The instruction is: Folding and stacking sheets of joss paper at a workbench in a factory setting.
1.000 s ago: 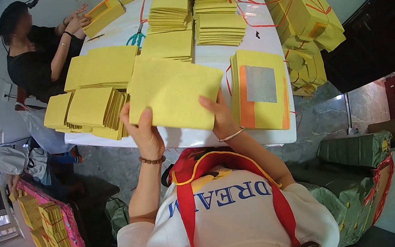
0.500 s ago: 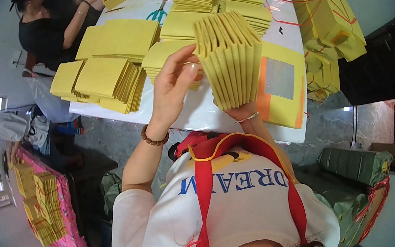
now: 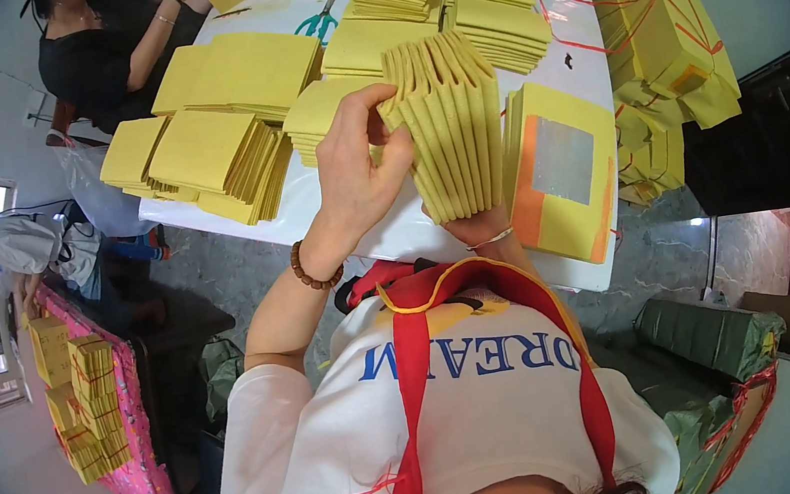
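A thick stack of folded yellow paper [image 3: 450, 138] is held upright above the near edge of the table, its folds fanned side by side. My left hand [image 3: 358, 166] pinches the left edge of the stack, fingertips at the upper corner and thumb against the side. From below, my right hand [image 3: 479, 225] supports the stack; most of its fingers are hidden behind the paper. Directly left of the stack lies a pile of folded yellow paper [image 3: 320, 111]. Close on the right is a flat yellow pack [image 3: 590, 123] with an orange edge and a grey rectangle.
More yellow piles [image 3: 206, 157] cover the white table [image 3: 388, 233]. Teal-handled scissors [image 3: 316, 28] lie farther back. Yellow bundles tied with red string [image 3: 656, 18] stand at right. A person in black [image 3: 111, 59] handles paper at far left; another bends over a pink table [image 3: 139, 435].
The stack has shifted slightly left, showing more of the flat pack beside it. My left hand has closed from beside the stack onto its left edge.
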The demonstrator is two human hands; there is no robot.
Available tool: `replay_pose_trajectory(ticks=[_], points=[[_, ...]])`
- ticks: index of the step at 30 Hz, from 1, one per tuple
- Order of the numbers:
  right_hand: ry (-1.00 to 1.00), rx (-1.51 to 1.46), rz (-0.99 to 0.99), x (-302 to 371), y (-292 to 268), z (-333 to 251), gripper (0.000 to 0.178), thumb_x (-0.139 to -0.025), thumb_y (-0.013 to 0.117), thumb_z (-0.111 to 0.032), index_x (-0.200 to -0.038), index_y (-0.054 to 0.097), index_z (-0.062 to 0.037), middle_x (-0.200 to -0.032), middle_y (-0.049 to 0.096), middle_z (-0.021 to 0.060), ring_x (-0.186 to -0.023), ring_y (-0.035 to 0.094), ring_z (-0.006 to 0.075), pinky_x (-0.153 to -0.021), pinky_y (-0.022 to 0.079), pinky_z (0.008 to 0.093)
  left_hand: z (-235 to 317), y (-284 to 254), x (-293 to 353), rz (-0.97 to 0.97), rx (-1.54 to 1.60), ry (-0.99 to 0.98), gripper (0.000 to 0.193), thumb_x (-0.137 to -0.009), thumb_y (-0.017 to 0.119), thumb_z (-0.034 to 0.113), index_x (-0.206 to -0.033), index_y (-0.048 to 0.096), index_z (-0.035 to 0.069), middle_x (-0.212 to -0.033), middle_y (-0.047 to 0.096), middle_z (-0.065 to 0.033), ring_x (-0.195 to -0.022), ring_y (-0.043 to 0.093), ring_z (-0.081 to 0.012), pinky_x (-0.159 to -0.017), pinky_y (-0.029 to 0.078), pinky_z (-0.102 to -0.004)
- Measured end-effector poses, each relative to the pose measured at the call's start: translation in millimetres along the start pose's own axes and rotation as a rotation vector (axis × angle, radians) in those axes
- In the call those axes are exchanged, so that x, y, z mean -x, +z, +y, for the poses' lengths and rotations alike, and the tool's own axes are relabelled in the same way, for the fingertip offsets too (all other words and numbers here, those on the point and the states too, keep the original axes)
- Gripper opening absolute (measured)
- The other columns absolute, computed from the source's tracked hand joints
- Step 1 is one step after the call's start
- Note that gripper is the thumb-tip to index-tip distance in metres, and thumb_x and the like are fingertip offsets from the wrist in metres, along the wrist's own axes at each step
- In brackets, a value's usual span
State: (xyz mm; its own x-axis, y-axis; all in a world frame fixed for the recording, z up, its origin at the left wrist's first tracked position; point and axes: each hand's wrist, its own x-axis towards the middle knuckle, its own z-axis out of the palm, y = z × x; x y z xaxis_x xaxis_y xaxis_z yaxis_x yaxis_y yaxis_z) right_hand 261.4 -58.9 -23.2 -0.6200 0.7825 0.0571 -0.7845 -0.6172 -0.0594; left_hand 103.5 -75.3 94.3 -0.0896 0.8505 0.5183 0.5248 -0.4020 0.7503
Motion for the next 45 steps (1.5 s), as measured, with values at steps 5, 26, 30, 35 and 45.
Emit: replay_pose_trajectory(ticks=[5,26,30,35,45], points=[[0.007,-0.031,-0.046,-2,3,1,0.048,-0.095,0.033,-0.038,-0.132,0.042,-0.0089,-0.131,0.048,0.0097,-0.117,0.050,0.0253,-0.098,0.042,0.0419,0,-4,-1,-0.009,0.071,-0.083,0.032,-0.079,0.061,0.014,-0.106,0.052,-0.001,-0.079,0.059,-0.0094,-0.063,0.053,-0.0131,-0.060,0.044,-0.0263],[0.015,0.172,0.108,0,-8,9,0.048,-0.095,0.035,-0.038,-0.130,0.042,-0.0058,-0.125,0.053,0.0107,-0.111,0.054,0.0237,-0.094,0.045,0.0399,-10,-11,6,0.074,-0.096,-0.174,0.039,-0.076,0.069,0.036,-0.090,0.050,0.004,-0.067,0.058,-0.0088,-0.054,0.055,-0.0180,-0.050,0.042,-0.0295],[0.007,0.198,0.064,1,-10,9,0.051,-0.095,0.033,-0.039,-0.132,0.040,-0.0049,-0.130,0.048,0.0111,-0.116,0.050,0.0240,-0.095,0.044,0.0392,-10,-13,7,0.056,-0.135,-0.184,0.044,-0.075,0.069,0.037,-0.097,0.048,0.005,-0.071,0.059,-0.0117,-0.055,0.056,-0.0214,-0.051,0.042,-0.0307],[-0.076,0.401,0.230,6,-6,9,0.050,-0.094,0.038,-0.038,-0.131,0.039,-0.0046,-0.129,0.049,0.0102,-0.115,0.050,0.0223,-0.094,0.044,0.0377,-4,-26,20,-0.061,-0.071,-0.310,0.047,-0.080,0.065,0.033,-0.110,0.044,0.003,-0.087,0.060,-0.0146,-0.069,0.060,-0.0223,-0.062,0.046,-0.0333],[-0.097,0.892,0.468,26,-8,42,0.058,-0.077,0.067,-0.017,-0.124,0.037,-0.0010,-0.115,0.050,0.0129,-0.099,0.055,0.0200,-0.080,0.048,0.0313,-66,-60,150,-0.094,0.794,-0.681,0.061,-0.089,0.051,0.037,-0.132,0.022,0.005,-0.130,0.038,-0.0113,-0.120,0.038,-0.0194,-0.097,0.033,-0.0342]])
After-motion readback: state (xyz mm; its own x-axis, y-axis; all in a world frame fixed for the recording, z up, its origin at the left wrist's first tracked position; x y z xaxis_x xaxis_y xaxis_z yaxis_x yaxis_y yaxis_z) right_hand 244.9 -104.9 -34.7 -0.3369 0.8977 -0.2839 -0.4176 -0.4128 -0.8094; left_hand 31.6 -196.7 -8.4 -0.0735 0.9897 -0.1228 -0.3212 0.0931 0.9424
